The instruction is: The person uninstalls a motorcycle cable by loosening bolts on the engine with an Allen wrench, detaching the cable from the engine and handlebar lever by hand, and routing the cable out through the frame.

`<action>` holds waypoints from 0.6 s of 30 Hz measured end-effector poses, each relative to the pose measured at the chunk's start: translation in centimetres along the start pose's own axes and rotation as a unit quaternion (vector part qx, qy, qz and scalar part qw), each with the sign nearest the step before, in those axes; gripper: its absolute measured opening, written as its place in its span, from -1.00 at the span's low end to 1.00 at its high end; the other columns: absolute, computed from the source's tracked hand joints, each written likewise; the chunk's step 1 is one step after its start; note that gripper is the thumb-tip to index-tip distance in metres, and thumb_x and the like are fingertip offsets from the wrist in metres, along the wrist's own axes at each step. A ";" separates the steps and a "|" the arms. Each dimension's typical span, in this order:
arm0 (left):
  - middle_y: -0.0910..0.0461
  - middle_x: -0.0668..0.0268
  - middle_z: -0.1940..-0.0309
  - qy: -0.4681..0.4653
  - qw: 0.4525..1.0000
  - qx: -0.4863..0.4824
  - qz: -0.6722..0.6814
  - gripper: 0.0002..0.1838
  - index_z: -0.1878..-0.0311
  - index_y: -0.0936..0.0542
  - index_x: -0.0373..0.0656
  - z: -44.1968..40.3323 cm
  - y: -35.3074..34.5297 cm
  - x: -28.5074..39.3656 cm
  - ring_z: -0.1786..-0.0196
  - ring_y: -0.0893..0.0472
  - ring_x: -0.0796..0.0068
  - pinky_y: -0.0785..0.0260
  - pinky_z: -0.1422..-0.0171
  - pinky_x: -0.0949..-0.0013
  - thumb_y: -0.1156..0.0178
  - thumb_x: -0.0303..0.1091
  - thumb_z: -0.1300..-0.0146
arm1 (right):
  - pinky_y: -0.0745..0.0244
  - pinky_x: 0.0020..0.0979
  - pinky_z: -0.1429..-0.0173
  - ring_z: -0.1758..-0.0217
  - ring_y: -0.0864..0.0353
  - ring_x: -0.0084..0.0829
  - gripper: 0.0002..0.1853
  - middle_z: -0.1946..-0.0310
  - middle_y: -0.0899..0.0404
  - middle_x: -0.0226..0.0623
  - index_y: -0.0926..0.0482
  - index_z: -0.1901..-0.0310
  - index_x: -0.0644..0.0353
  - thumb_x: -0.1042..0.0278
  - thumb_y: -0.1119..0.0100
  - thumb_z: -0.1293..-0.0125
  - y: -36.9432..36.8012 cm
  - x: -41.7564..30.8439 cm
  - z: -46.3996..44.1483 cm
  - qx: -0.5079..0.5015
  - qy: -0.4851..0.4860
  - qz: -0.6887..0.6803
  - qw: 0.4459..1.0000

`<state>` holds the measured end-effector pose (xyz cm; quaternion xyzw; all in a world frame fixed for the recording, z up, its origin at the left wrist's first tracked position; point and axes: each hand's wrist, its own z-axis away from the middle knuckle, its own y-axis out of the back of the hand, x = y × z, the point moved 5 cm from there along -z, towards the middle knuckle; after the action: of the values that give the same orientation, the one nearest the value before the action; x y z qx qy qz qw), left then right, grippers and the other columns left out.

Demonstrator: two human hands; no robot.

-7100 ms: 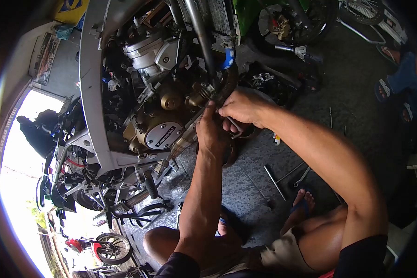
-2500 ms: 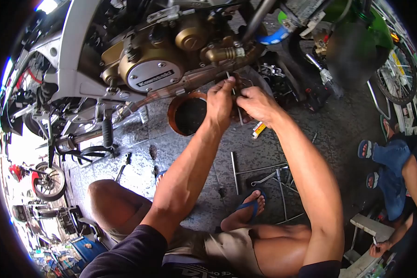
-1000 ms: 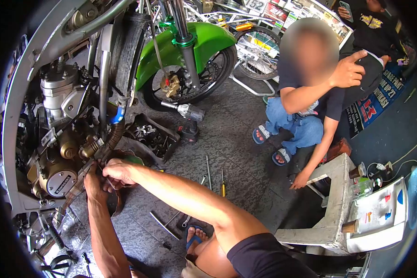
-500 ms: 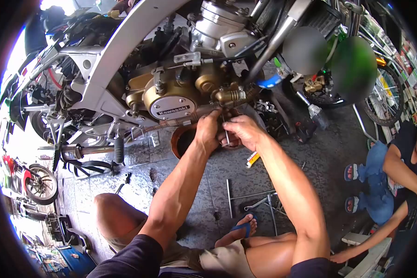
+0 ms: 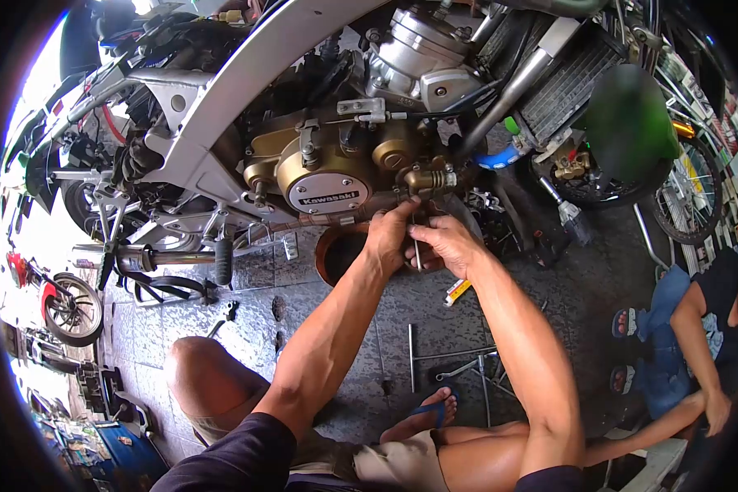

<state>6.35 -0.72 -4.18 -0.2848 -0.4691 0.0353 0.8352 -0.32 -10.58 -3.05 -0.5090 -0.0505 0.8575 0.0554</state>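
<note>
My two hands are close together under the gold-coloured engine cover [image 5: 394,152] of a motorcycle. My left hand [image 5: 392,234] has its fingers closed just below the brass-toned pipe fitting [image 5: 428,179]; what they grip is hidden. Beside it, my right hand [image 5: 449,246] pinches a slim metal rod [image 5: 419,256], which hangs down between the hands. The rod's upper end is covered by my fingers, so its kind does not show. A round badge cover [image 5: 330,195] marked Kawasaki sits up and left of my hands.
A brown basin [image 5: 325,261] stands on the floor behind my left wrist. A T-handle wrench [image 5: 412,357], a combination wrench [image 5: 459,369] and a yellow-and-white tube [image 5: 457,291] lie on the tiles. Another person [image 5: 697,336] sits at the right. A red motorcycle [image 5: 70,303] stands far left.
The view has shifted, so the engine and my hands appear slightly lower and further right. My hands keep their places under the engine. The other person's hand has moved down onto their other forearm.
</note>
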 end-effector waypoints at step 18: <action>-0.65 0.17 0.28 0.010 0.997 -0.018 0.070 -0.71 0.11 -0.61 -0.34 0.1 0.3 -0.2 0.31 -0.65 0.32 -0.56 0.30 0.25 -0.13 -0.25 -0.42 | -0.54 -0.46 0.32 0.41 -0.71 -0.44 -0.75 0.35 -0.72 -0.21 -0.51 0.03 0.15 0.17 -0.06 -0.45 0.2 -0.2 0.2 -0.031 -0.004 -0.101 0.994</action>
<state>6.19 -0.43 -4.47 -0.3318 -0.4403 0.0822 0.8303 -0.44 -10.85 -2.78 -0.4993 -0.1285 0.8476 0.1254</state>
